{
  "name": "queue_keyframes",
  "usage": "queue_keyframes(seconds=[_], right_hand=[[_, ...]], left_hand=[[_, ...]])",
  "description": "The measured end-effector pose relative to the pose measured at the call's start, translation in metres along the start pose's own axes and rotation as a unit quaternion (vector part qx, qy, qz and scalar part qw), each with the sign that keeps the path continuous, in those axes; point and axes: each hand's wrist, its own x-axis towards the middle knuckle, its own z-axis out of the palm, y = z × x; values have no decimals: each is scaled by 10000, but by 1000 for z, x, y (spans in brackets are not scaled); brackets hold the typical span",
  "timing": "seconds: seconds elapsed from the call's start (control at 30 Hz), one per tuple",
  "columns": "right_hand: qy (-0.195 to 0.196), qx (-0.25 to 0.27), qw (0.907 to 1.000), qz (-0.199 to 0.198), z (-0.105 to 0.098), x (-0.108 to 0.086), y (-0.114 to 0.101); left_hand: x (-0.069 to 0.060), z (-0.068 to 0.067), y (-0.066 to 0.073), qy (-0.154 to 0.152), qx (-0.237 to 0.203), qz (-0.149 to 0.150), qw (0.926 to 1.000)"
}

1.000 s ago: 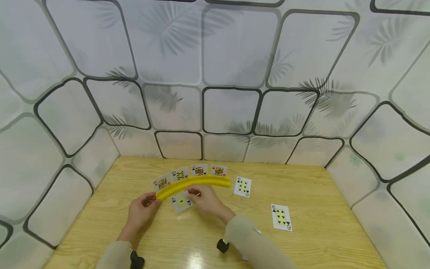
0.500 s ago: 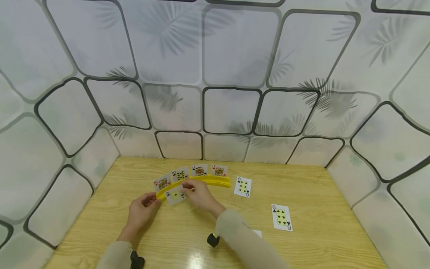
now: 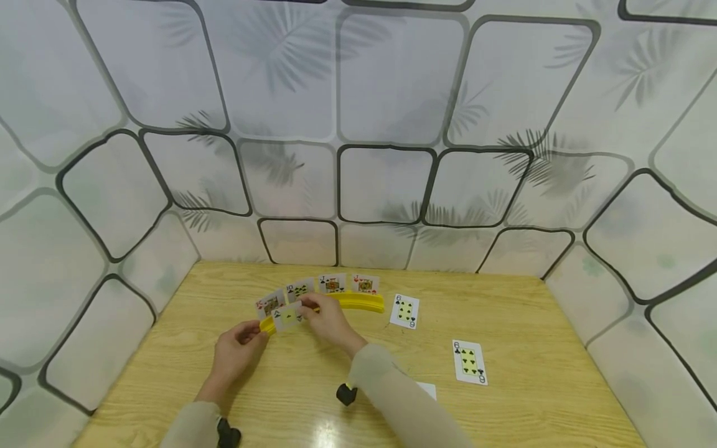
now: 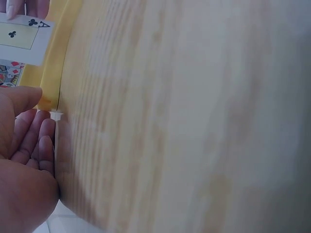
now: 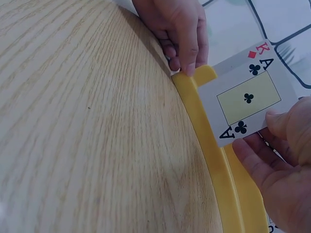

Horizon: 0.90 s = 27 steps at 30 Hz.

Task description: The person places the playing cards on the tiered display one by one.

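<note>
A curved yellow card holder (image 3: pixel 358 302) carries a king of diamonds (image 3: pixel 269 304), a ten of clubs, and two jacks, one red. At its left end my left hand (image 3: pixel 238 353) pinches the holder between thumb and fingers. My right hand (image 3: pixel 332 322) pinches the ace of clubs (image 3: pixel 287 316) by its right edge, in front of the king. In the right wrist view, the ace (image 5: pixel 248 97) overlaps the yellow holder (image 5: pixel 197 109) and covers most of the king; whether it touches the groove I cannot tell.
Right of the holder, a black six (image 3: pixel 404 311) lies face up on the wooden table (image 3: pixel 526 336). Nearer the front right is a six of clubs (image 3: pixel 470 362). Another card (image 3: pixel 428 390) is partly hidden by my right sleeve. Patterned panels stand behind and at both sides.
My right hand has moved left and away from me with the ace, from in front of the holder to over its left part. My left hand has stayed in place.
</note>
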Motion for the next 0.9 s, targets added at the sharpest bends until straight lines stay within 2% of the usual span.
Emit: queue_keyframes(seconds=[0.33,0.57,0.9], right_hand=[[65,-77,9998,-164,4,7,0],[14,6,9997,-257,9,12,-1],[-77,-177,9991,-366,11,15,-4]], left_hand=[[2,3,-3,79,-71,41,9999],[2,3,-3,81,-139,-31,9999],[0,2,-1,40,-78,-110,9999]])
